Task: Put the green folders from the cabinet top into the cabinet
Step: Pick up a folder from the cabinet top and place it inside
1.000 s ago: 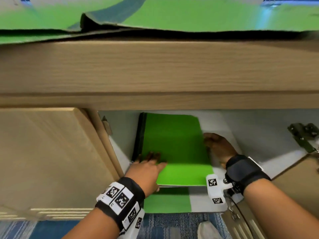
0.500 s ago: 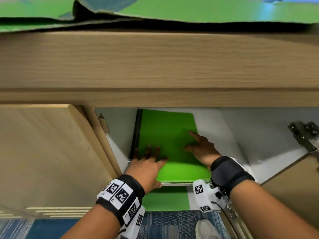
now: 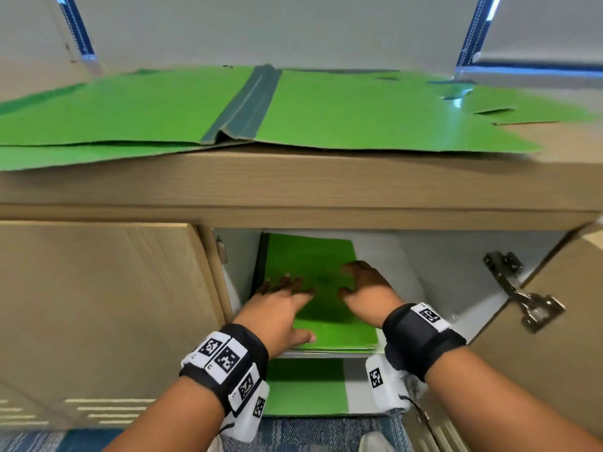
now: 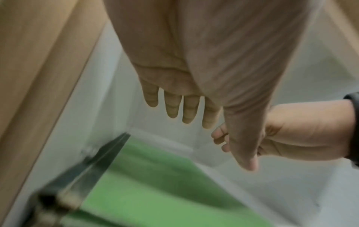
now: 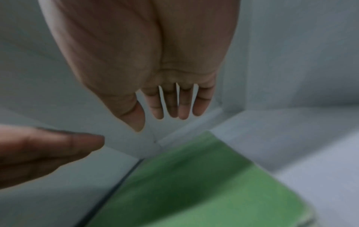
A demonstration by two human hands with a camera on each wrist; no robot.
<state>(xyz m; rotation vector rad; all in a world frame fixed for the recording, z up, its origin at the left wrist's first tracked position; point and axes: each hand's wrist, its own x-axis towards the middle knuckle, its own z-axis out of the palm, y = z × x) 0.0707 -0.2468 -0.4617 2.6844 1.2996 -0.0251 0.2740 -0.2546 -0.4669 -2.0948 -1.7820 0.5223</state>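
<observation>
A green folder (image 3: 313, 252) with a dark spine lies flat on the white upper shelf inside the cabinet, against the left wall. My left hand (image 3: 290, 301) and right hand (image 3: 362, 285) are side by side over it, both empty with fingers straight. In the left wrist view the left hand (image 4: 184, 107) is raised clear of the folder (image 4: 155, 192). The right hand (image 5: 174, 104) is likewise above the folder (image 5: 194, 192). Several green folders (image 3: 359, 115) lie spread on the wooden cabinet top, one opened flat with a grey spine (image 3: 244, 106).
Another green folder (image 3: 306, 386) lies on the lower shelf. The left door (image 3: 98, 305) stands shut beside the opening. The right door (image 3: 561, 353) hangs open on a metal hinge (image 3: 522, 288). White shelf space (image 3: 408, 272) lies right of the folder. Blue carpet is below.
My right hand moved from the folder's right edge onto its top, beside the left hand. Both hands now hover above the folder. My head tilted up, showing more of the cabinet top.
</observation>
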